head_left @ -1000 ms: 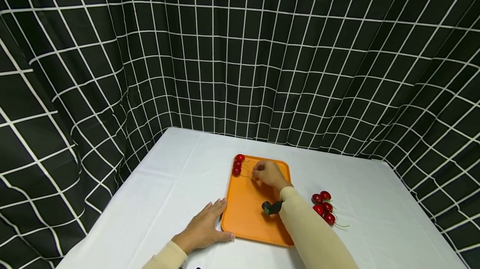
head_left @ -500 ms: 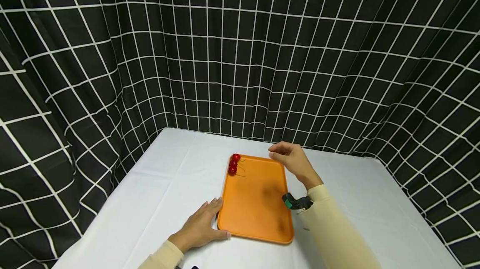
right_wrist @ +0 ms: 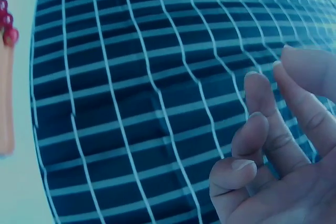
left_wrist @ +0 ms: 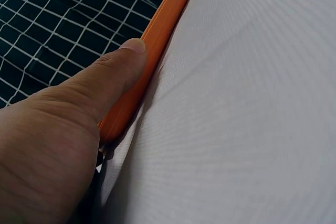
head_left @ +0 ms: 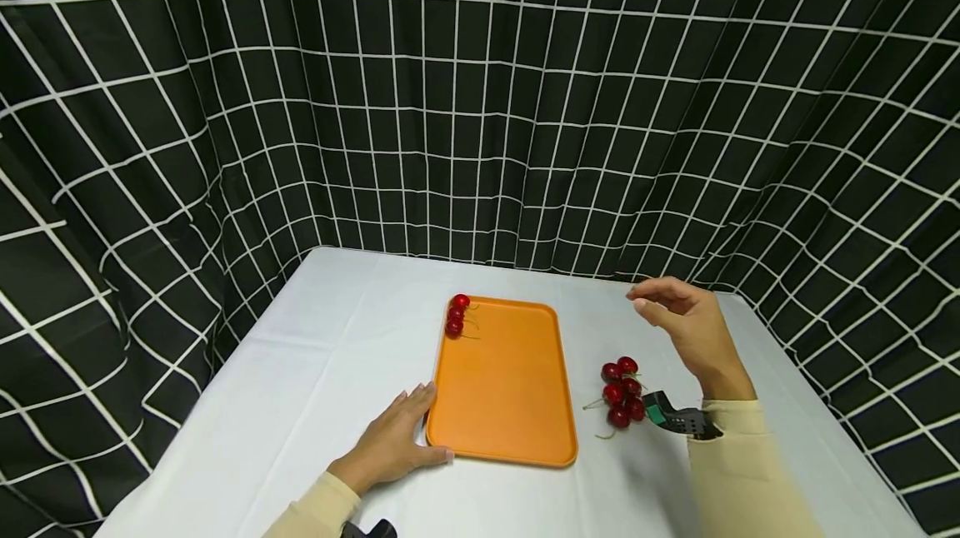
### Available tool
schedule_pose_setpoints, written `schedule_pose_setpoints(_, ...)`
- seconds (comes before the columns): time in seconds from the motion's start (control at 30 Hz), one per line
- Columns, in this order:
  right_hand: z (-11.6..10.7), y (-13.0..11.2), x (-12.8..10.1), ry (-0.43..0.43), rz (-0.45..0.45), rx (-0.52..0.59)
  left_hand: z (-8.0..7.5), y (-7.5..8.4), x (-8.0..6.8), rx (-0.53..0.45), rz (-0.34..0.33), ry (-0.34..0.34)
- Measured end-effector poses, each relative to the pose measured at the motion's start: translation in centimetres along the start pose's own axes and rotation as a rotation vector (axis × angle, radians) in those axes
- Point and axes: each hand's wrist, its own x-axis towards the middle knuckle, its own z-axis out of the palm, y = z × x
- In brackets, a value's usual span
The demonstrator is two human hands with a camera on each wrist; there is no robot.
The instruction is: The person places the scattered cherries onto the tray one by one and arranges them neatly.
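While left grip touches tray | cherry pile left of right grip

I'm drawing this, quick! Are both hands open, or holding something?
Left hand: open, touching the orange, rectangular, rimmed tray.
Right hand: open, fingers loosely curled, holding nothing.

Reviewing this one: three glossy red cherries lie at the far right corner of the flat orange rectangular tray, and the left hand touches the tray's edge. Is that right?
The corner is wrong: the head view shows the three glossy red cherries at the far left corner of the flat orange rectangular tray. The left hand does touch the tray's edge.
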Motion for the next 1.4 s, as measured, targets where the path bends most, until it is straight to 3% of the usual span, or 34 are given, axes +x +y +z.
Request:
schedule_pose_setpoints(0.17, -2.0, 2.1, -2.4, 0.088, 0.036, 0.154, 0.2, -0.2, -0.2, -0.007, -0.014, -0.004)
schedule_pose_setpoints(0.3, -2.8, 5.0, -4.6, 0.147, 0.145, 0.23, 0.4, -0.3, -0.3, -0.003, -0.021, -0.011)
schedule_pose_setpoints(0.4, -3.2, 7.0, -5.8, 0.163, 0.233, 0.228, 0.4, -0.3, -0.3, 0.002, -0.026, -0.006)
schedule_pose_setpoints(0.57, -3.7, 9.0, -7.4, 0.142, 0.377, 0.048, 0.3, -0.2, -0.2, -0.003, -0.027, -0.002)
schedule_pose_setpoints(0.73, -4.3, 10.3, -9.0, 0.011, 0.519, -0.18, 0.1, -0.1, -0.1, -0.002, -0.028, 0.003)
schedule_pose_setpoints(0.87, -4.5, 10.8, -9.7, -0.115, 0.612, -0.2, 0.0, -0.1, 0.1, 0.014, -0.019, 0.009)
schedule_pose_setpoints(1.1, -4.4, 11.3, -10.4, -0.172, 0.728, -0.261, 0.0, -0.1, 0.2, 0.009, -0.016, 0.004)
schedule_pose_setpoints(1.4, -3.6, 11.1, -10.5, -0.198, 0.729, -0.352, 0.1, 0.1, 0.3, -0.008, -0.035, 0.007)
